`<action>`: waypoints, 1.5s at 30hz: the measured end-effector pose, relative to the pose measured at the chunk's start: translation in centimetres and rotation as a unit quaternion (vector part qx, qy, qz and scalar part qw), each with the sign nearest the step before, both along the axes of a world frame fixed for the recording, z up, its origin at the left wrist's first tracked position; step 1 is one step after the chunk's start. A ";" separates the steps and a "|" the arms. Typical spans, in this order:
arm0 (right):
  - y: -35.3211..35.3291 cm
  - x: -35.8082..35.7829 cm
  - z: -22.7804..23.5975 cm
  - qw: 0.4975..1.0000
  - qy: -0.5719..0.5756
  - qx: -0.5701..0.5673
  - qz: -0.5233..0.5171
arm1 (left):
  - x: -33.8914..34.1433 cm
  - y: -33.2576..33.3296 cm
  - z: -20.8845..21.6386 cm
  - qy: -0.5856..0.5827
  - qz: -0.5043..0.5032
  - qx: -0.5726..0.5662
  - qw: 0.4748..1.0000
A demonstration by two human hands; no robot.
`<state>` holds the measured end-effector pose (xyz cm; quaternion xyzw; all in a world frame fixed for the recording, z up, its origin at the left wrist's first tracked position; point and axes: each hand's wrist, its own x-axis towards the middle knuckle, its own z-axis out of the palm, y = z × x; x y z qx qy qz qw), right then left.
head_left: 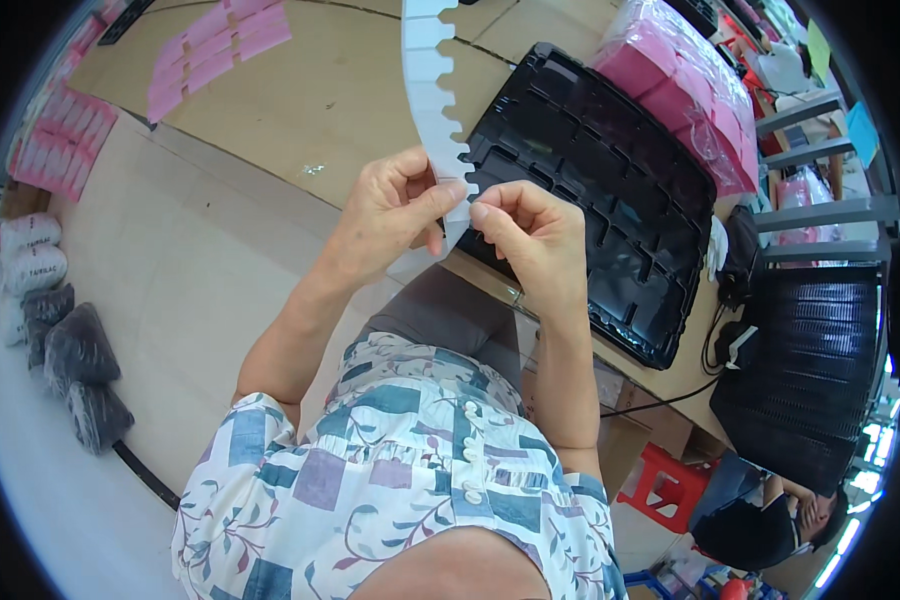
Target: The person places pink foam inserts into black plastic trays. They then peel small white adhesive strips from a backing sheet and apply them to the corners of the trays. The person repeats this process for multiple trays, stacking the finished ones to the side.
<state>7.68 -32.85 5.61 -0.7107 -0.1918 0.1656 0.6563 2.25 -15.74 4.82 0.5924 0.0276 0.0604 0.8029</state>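
A long white strip (429,80) with notches along its right edge runs from the top of the head view down to my hands. My left hand (390,208) is closed around its lower part, thumb lying on the front face. At the notched edge, my right hand (538,232) pinches with thumb and forefinger, touching the strip near its lower end. Any small piece between those fingertips is too small to make out. The strip's tapered end hangs below the fingers, above my lap.
A black plastic tray (610,200) lies on the brown table (300,120), right of my hands. Pink sheets (220,45) lie far left, and a plastic-wrapped pink stack (680,90) far right. Bagged bundles (82,345) sit at left. A red stool (665,488) and another person (760,515) are lower right.
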 end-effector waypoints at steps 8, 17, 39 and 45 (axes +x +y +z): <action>1.0 -0.2 -1.9 0.832 -0.520 -0.115 -0.155 | 0.4 -1.3 -1.3 -0.012 0.048 -0.012 0.999; 0.4 0.6 -1.2 0.842 -0.523 -0.097 -0.093 | 0.1 -3.9 -1.7 -0.097 0.132 -0.070 0.984; 0.1 0.4 -1.5 0.977 -0.161 -0.038 -0.137 | 0.7 -4.0 -3.0 -0.104 0.127 0.199 0.966; 1.6 -0.7 -1.7 0.874 -0.453 -0.084 -0.154 | 3.0 -3.2 -5.3 -0.340 0.309 0.474 0.751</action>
